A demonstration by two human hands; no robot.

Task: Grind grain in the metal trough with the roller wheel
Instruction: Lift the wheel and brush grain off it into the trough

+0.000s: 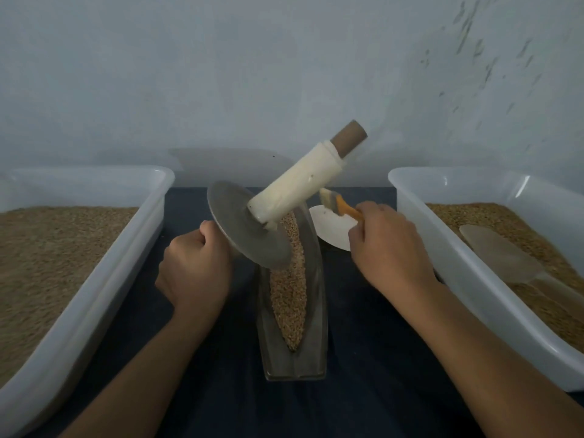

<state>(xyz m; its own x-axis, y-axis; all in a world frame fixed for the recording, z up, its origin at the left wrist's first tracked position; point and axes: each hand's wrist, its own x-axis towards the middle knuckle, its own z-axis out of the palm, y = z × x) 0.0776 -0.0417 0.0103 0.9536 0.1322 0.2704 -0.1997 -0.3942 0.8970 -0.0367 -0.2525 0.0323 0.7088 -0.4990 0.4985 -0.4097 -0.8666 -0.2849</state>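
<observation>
Sitting lengthwise at the middle of the dark tabletop (pixel 363 358), running from near the front edge toward the back: the metal trough (pixel 316 311), holding a long strip of grain (pixel 289 298) along its channel. Tilting steeply above the trough's far half: the roller wheel (pixel 249 226), its grey disc leaning leftward, its cream-wrapped axle (pixel 294 188) pointing up and to the right, ending in a brown cardboard-like tube (the disc's lower rim appearing to hang over the grain, contact impossible to judge).

Curling into a fist just left of the disc, behind its face: the left hand (pixel 194 267), apparently gripping the axle's hidden left end, though the handle itself staying out of sight. Gripping an orange-handled brush (pixel 339 203) to the right of the trough: the right hand (pixel 390 245), fingers wrapped around the handle, bristles pointing toward the axle.

Lying partly under that hand, near the back edge: a white paper plate (pixel 331 226). Flanking the trough along the left and right edges: two white plastic tubs (pixel 94 279) (pixel 474 279), both filled with grain; resting in the right one, a pale scoop (pixel 499 254).
</observation>
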